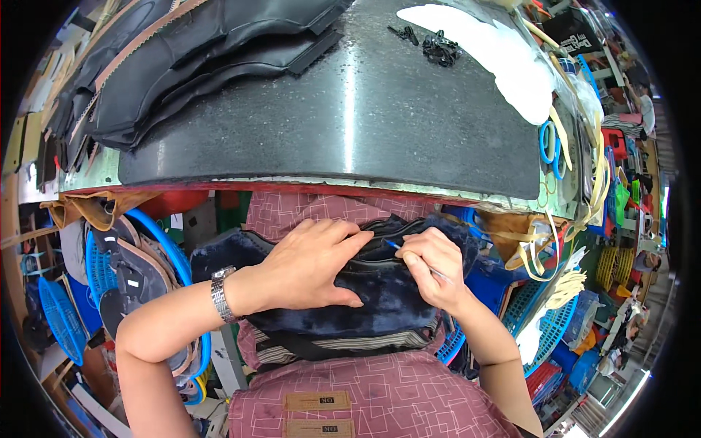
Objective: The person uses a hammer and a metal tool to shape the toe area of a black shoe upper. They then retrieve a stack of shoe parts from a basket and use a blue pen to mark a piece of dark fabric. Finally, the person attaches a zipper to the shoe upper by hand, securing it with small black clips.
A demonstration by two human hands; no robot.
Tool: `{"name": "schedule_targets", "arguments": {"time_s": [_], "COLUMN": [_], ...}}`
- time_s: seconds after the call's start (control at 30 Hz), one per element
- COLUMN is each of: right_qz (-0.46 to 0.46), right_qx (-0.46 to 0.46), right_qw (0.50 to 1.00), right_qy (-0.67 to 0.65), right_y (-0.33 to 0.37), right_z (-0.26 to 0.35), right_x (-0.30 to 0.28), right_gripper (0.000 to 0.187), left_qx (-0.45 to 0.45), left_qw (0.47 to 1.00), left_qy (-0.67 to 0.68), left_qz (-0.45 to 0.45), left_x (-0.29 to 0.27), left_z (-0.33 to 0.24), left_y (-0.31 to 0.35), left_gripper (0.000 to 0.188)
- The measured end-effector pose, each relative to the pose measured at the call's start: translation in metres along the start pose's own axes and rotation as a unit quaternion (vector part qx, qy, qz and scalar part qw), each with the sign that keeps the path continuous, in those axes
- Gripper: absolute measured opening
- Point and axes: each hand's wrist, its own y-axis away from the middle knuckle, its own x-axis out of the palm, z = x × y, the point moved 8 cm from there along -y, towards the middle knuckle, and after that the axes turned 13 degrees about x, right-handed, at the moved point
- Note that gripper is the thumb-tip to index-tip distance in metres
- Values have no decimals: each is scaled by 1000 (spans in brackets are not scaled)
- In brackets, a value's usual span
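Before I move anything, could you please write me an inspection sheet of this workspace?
Surface: black board, specked and scuffed.
Job's things: dark blue plush piece below the board's near edge; blue-tipped pen-like tool over it, tip contact unclear.
Clutter: black leather-like panels piled far left; small black pieces and white sheet far right; blue-handled scissors at right.
Hands: left hand on the plush piece, thumb spread; right hand grips the tool.
Cables: nothing seen.
Surroundings: blue plastic baskets both sides; cream strips right.

Blue scissors point(553, 148), right end of bench point(394, 109); white sheet point(504, 55) near small black pieces point(440, 51); blue basket point(63, 321) far left.
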Motion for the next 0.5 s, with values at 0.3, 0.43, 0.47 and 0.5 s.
{"name": "schedule_targets", "arguments": {"time_s": [0.3,0.43,0.47,0.5], "right_qz": [-76,0,81,111], "right_qx": [105,186,173,156], "right_qw": [962,950,956,961], "right_qy": [-241,-250,-222,-198], "right_y": [11,-13,-16,-13], "right_z": [-26,-12,-7,-7], "right_x": [-29,-35,-21,-10], "right_gripper": [20,27,24,22], "left_qx": [10,69,71,61], "left_qw": [998,995,995,996], "left_qy": [53,54,39,23], "left_qz": [23,52,58,68], "left_x": [1,7,10,11], "left_z": [-5,-23,-25,-27], "left_y": [-2,2,2,4], "left_gripper": [73,74,74,74]}}
